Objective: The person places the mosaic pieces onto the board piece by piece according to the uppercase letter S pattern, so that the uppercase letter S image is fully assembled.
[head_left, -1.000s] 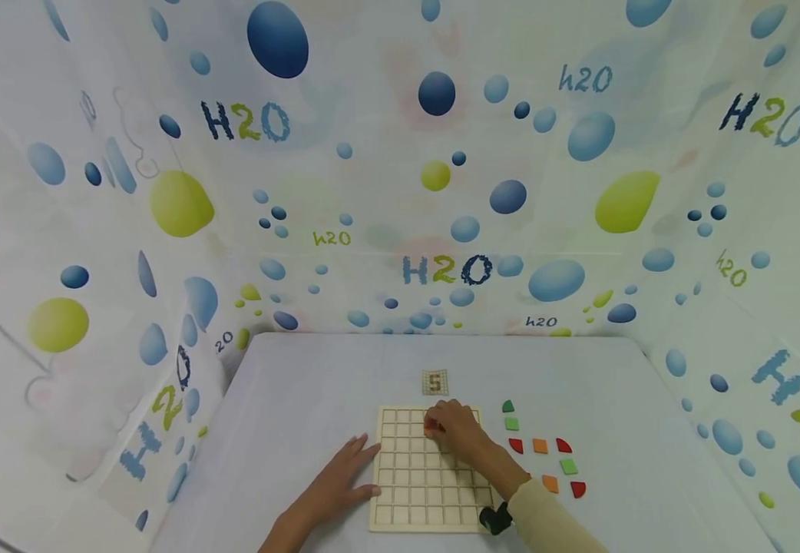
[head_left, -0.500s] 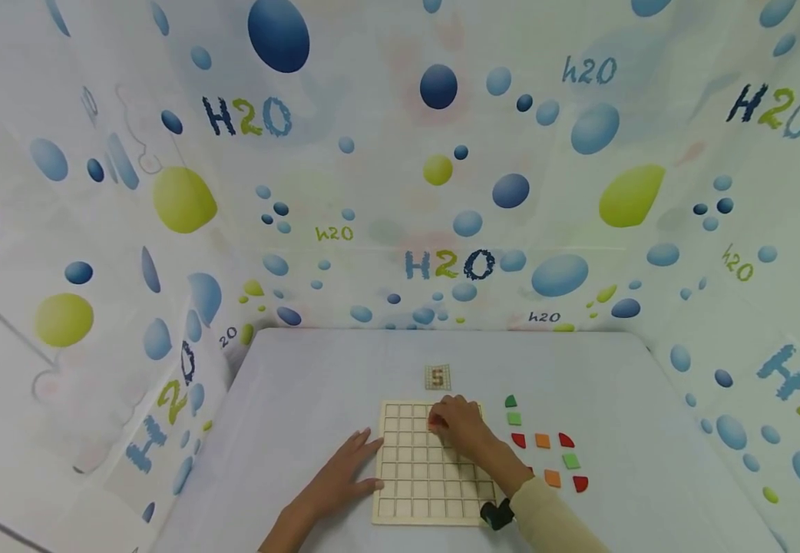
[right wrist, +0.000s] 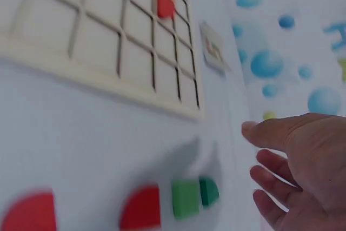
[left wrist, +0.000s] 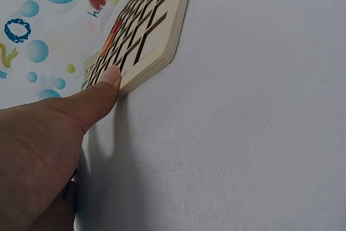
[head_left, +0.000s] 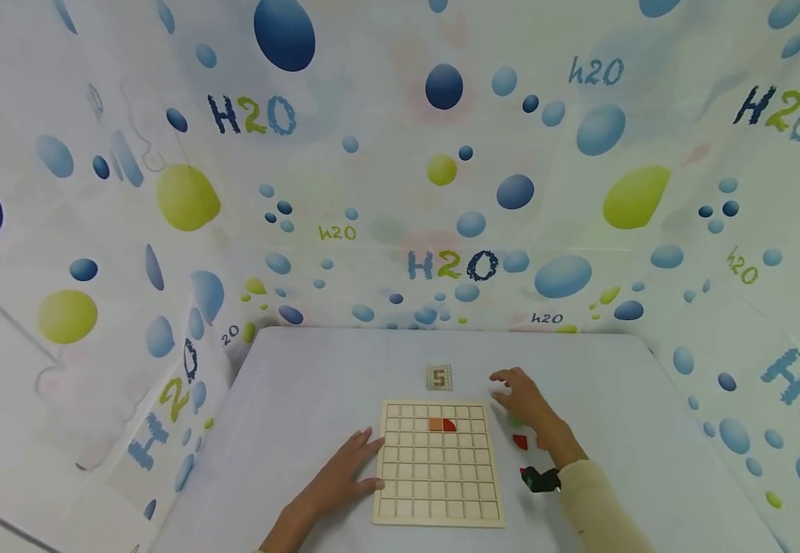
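Observation:
A wooden grid board lies on the table. In its second row from the far edge sit an orange square tile and a red quarter-circle tile, side by side. My left hand rests against the board's left edge, fingers spread; its thumb touches the rim in the left wrist view. My right hand hovers beyond the board's far right corner, fingers loosely bent, holding nothing. Below it in the right wrist view are a dark green quarter-circle tile and a light green square tile.
A small card with a 5- or S-like figure lies behind the board. Red quarter-circle tiles lie right of the board; the right arm hides other tiles. A black device sits at the right wrist. Printed curtains surround the table.
My right hand has let go of the red quarter-circle tile on the board and moved right, over the loose tiles. The orange and red tiles are now uncovered. My left hand stays put.

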Action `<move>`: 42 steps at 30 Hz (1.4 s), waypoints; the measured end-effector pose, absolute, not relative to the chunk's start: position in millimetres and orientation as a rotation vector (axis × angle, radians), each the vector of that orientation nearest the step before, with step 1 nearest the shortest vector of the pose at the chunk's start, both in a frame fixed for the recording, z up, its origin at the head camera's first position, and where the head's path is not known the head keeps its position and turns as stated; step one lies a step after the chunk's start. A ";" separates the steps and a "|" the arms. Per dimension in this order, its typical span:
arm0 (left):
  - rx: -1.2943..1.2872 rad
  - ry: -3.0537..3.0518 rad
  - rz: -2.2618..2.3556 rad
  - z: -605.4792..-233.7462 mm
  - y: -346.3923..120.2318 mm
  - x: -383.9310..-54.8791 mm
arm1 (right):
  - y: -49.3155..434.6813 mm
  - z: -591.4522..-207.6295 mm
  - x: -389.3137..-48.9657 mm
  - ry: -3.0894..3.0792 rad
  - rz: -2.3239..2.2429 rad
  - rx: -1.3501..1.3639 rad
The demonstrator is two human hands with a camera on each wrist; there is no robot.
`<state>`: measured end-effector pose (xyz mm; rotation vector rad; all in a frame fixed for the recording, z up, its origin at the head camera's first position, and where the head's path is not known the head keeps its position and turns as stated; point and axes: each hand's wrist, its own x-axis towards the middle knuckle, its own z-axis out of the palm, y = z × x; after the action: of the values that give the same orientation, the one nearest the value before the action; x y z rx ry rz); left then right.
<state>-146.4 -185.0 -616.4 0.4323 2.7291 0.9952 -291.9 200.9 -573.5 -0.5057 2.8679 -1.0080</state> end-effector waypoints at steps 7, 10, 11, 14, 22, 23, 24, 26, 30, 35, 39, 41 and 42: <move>0.440 2.744 0.984 -617.1 -184.3 -147.5 | 241.4 -575.2 -303.8 2.776 -0.789 -0.257; 0.440 2.735 0.996 -616.9 -184.5 -147.4 | 245.5 -582.8 -305.0 2.764 -0.786 -0.209; 0.441 2.734 0.996 -617.0 -184.6 -147.4 | 245.8 -585.1 -305.5 2.764 -0.794 -0.210; 0.440 2.733 0.997 -616.5 -184.9 -147.4 | 245.0 -589.8 -306.4 2.762 -0.832 -0.208; 0.423 2.722 1.000 -617.4 -185.1 -146.4 | 240.6 -600.5 -305.1 2.813 -0.904 -0.218; 0.423 2.721 0.999 -617.2 -184.9 -146.3 | 240.2 -601.2 -304.5 2.821 -0.903 -0.209; 0.423 2.721 0.999 -616.9 -184.8 -146.2 | 239.7 -601.5 -304.1 2.827 -0.901 -0.200; 0.423 2.720 1.006 -616.2 -184.5 -146.0 | 238.8 -600.9 -302.7 2.835 -0.906 -0.186; 0.425 2.722 1.008 -616.6 -184.1 -146.3 | 237.6 -597.3 -299.3 2.837 -0.924 -0.192; 0.438 2.729 0.993 -619.1 -184.1 -147.6 | 231.2 -591.6 -293.1 2.850 -0.970 -0.261; 0.444 2.738 0.978 -621.7 -185.1 -148.8 | 213.4 -589.0 -287.9 2.830 -1.024 -0.399; 0.444 2.742 0.973 -622.8 -185.4 -149.3 | 202.0 -587.9 -285.6 2.842 -1.005 -0.471; 0.452 2.740 0.989 -622.8 -185.3 -149.6 | 196.6 -586.1 -284.6 2.854 -0.999 -0.498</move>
<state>-149.6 -185.3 -622.8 0.4524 2.7398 0.9891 -284.6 196.6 -586.1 -0.4983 2.8541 -0.9991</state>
